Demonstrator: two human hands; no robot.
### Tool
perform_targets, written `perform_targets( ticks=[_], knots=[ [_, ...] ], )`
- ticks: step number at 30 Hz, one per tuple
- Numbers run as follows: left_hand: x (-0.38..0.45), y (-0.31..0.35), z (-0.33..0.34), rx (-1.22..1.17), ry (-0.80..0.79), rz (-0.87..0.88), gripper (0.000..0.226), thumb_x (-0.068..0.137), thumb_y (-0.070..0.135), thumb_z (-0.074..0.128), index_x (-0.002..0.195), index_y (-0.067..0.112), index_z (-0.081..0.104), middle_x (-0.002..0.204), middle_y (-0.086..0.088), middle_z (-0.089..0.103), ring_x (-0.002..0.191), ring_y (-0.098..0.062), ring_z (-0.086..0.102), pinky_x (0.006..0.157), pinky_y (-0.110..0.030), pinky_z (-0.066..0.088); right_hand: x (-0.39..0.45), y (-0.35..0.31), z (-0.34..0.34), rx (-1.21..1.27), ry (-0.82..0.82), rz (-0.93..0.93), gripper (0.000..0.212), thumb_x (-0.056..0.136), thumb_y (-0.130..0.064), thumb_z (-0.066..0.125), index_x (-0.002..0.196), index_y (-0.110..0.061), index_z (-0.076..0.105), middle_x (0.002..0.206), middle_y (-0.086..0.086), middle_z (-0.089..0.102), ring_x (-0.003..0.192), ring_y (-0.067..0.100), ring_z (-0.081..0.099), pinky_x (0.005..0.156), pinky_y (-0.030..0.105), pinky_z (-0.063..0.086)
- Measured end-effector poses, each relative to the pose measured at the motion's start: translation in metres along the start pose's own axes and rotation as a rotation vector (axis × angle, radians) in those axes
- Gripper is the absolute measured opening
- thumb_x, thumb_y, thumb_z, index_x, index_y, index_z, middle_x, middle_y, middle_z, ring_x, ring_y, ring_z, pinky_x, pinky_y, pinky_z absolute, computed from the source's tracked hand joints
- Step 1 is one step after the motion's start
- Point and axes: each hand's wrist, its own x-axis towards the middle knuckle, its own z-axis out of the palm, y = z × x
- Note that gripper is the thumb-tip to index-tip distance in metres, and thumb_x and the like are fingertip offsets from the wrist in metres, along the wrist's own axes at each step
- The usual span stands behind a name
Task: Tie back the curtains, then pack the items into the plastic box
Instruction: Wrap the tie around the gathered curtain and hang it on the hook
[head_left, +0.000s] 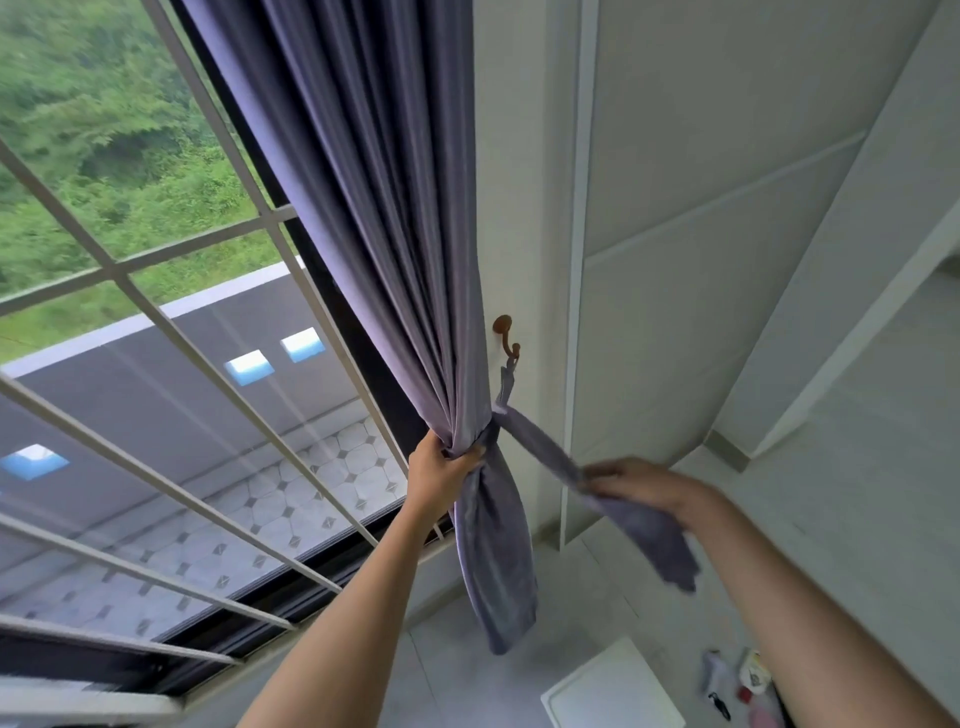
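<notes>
1. Nearest, low at right: a white plastic box sat on the pale floor, with a few small items scattered just beside it, too blurred to identify.
2. Right hand was closed over a purple tieback strap; the strap's loose end hung below the hand, motion-blurred.
3. Left hand was clenched tight around the gathered purple curtain, bunching it into a narrow waist; the curtain's tail hung below the fist.
4. The strap ran from the right hand up to the bunched curtain, and a thin loop led on to a brown wall hook on the white wall.
5. Beyond, left: white window bars, a grey roof, then green trees.
</notes>
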Motion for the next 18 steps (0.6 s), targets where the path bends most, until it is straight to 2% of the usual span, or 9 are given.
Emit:
perform_targets(
  ticks=[3, 6, 8, 11, 15, 18],
  knots=[
    [-0.001, 0.003, 0.002, 0.003, -0.011, 0.007, 0.030, 0.078, 0.018, 0.075, 0.100, 0.021, 0.054, 0.090, 0.011, 0.062, 0.080, -0.002, 0.060, 0.059, -0.011, 0.045, -0.002, 0.021, 0.056, 0.264, -0.007, 0.055, 0.021, 0.075, -0.031, 0.076, 0.087, -0.014, 0.074, 0.081, 0.002, 0.072, 0.078, 0.013, 0.064, 0.074, 0.021, 0.047],
    [-0.003, 0.003, 0.005, 0.002, 0.001, -0.001, 0.030, 0.077, 0.019, 0.075, 0.098, 0.021, 0.054, 0.090, 0.009, 0.063, 0.082, -0.007, 0.062, 0.064, -0.018, 0.049, -0.001, 0.025, 0.092, 0.423, 0.009, 0.091, 0.011, 0.078, -0.027, 0.076, 0.080, -0.016, 0.075, 0.081, 0.003, 0.072, 0.075, 0.011, 0.066, 0.072, 0.021, 0.049],
    [-0.005, 0.004, 0.005, -0.008, 0.010, -0.001, 0.028, 0.077, 0.017, 0.075, 0.095, 0.020, 0.054, 0.088, 0.008, 0.063, 0.081, -0.008, 0.062, 0.062, -0.017, 0.048, 0.001, 0.025, 0.108, 0.487, 0.024, 0.097, 0.012, 0.078, -0.028, 0.076, 0.081, -0.016, 0.076, 0.087, 0.006, 0.074, 0.079, 0.015, 0.068, 0.074, 0.025, 0.051],
    [-0.007, 0.004, 0.005, -0.025, -0.007, 0.000, 0.027, 0.076, 0.014, 0.073, 0.096, 0.019, 0.055, 0.087, 0.008, 0.062, 0.082, -0.009, 0.062, 0.061, -0.017, 0.048, 0.004, 0.025, 0.129, 0.516, 0.006, 0.089, 0.020, 0.083, -0.029, 0.073, 0.094, -0.012, 0.074, 0.095, 0.009, 0.074, 0.090, 0.023, 0.070, 0.081, 0.032, 0.055],
    [-0.008, 0.001, 0.008, -0.056, -0.065, 0.002, 0.044, 0.074, 0.016, 0.072, 0.113, 0.020, 0.052, 0.097, 0.008, 0.065, 0.091, -0.013, 0.064, 0.076, -0.031, 0.057, 0.007, 0.019, 0.148, 0.504, 0.025, 0.074, 0.022, 0.086, -0.029, 0.069, 0.090, -0.008, 0.067, 0.086, 0.012, 0.070, 0.081, 0.020, 0.067, 0.072, 0.026, 0.052],
    [-0.012, 0.000, 0.008, -0.108, -0.043, -0.005, 0.051, 0.074, 0.017, 0.072, 0.111, 0.018, 0.037, 0.098, 0.000, 0.065, 0.091, -0.017, 0.066, 0.077, -0.038, 0.059, 0.013, 0.017, 0.154, 0.478, 0.030, 0.079, 0.029, 0.078, -0.040, 0.073, 0.086, -0.013, 0.068, 0.089, 0.016, 0.071, 0.087, 0.024, 0.067, 0.078, 0.031, 0.051]
  ],
)
